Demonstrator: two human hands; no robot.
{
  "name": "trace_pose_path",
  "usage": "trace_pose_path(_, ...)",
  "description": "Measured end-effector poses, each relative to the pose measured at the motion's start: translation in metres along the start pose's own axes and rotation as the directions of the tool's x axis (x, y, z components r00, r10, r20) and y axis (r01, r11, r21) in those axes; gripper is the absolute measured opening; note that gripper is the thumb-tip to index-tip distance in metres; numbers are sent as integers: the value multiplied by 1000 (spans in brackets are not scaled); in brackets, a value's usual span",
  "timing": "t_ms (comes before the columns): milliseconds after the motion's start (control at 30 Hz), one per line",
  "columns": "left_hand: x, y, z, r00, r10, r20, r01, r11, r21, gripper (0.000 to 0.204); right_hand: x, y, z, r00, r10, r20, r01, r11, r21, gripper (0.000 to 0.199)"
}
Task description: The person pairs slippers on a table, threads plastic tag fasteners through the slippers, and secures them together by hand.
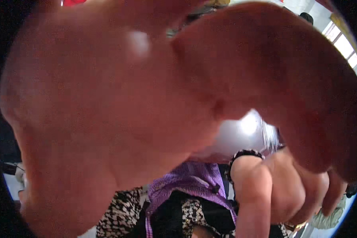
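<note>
My left hand [119, 103] is spread wide right against the lens, holding nothing, while my right hand [281, 186] curls by the purple checked cloth [190, 180] at my lap, its grasp hidden; the cloth looks soft and light, best pinched at its edge.

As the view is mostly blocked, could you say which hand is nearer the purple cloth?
Right, probably. The right hand hangs just right of the purple cloth; the left hand is up at the lens.
</note>
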State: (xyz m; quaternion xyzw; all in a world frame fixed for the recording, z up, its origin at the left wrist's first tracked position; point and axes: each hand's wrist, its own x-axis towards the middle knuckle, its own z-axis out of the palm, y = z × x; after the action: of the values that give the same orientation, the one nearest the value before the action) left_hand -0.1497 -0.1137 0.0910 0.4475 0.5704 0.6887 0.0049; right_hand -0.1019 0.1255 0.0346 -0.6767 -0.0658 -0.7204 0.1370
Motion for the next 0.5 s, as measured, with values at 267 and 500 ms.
trace_pose_path(267,15,-24,3,999,39,12,-37,992,-123,98,11,17,25,996,26,-84,-28,999,-31,23)
trace_pose_path(500,15,-27,8,1000,-5,2,5,979,-205,97,22,18,37,980,-5,-200,3,1000,-13,20)
